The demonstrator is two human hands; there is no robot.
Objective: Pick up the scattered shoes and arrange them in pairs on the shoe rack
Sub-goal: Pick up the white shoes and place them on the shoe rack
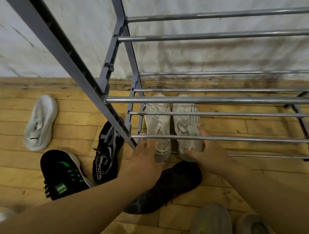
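Two white knit sneakers stand side by side on the bottom bars of the shoe rack [222, 100], toes toward the wall. My left hand [145, 154] rests with spread fingers against the heel of the left white sneaker [158, 124]. My right hand [206, 148] grips the heel of the right white sneaker [183, 118], thumb on one side and fingers on the other. A dark grey shoe [166, 186] lies on the floor just under both wrists.
Left of the rack, the wooden floor holds a white sneaker [39, 122], a black shoe with green marks [62, 172] and a black-and-white patterned shoe [106, 150]. Two grey shoes [210, 223] sit at the bottom right. The rack's upper bars cross above my hands.
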